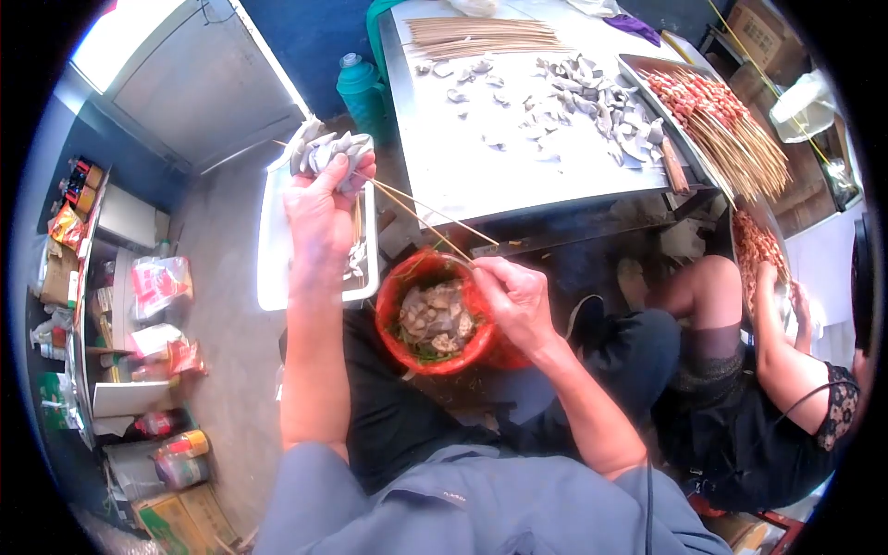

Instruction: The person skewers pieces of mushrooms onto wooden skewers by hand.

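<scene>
Two skewers point(422, 221) slant rightward, left grip point(322, 196) clasping pieces point(316, 155), right grip point(514, 298) pinching one skewer.

Ahead of you: blue wall point(296, 46), white-topped surface point(435, 176). Your left: pale door point(190, 83), bright light point(104, 42), grey floor point(231, 222).

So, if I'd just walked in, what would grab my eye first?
Probably the bright red bucket in front of the person's lap. Next, the raised left hand, clutching grey-white pieces, with thin sticks running toward the right hand. Along the right side of the white table, red-topped skewers lie heaped.
</scene>
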Motion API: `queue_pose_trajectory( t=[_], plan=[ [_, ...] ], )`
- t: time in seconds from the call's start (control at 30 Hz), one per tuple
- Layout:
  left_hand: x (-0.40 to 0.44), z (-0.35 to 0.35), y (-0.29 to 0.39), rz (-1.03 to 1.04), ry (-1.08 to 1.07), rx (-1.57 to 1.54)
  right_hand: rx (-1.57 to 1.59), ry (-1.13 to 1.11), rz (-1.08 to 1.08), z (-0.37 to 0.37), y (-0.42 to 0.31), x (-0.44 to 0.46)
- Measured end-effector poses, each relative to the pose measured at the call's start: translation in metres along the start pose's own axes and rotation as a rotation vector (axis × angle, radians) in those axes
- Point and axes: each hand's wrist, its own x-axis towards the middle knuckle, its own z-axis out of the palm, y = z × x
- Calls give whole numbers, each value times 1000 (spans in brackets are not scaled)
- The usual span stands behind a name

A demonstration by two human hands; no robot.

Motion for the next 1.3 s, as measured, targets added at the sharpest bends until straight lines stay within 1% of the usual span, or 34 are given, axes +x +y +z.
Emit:
queue_pose_trajectory(
  t=[0.23,0.4,0.5,0.6,0.8,0.9,1.2,1.3],
  plan=[
    [-2,0,1,6,-29,-31,43,-2,34,2,-2,1],
    [-1,-2,0,21,6,-84,61,-1,16,4,0,1],
    [1,-6,0,7,19,-84,99,-12,63,2,-4,2],
    [-3,-1,2,48,-4,-38,90,-9,43,3,-3,3],
    [-2,-2,0,53,-8,-44,88,-7,31,4,0,3],
    [-3,0,0,58,24,-46,87,-4,9,4,1,4],
    [-4,0,0,53,-15,-40,94,-14,35,6,2,3],
    [-6,3,1,47,2,-35,112,-10,52,7,2,3]
  ],
)
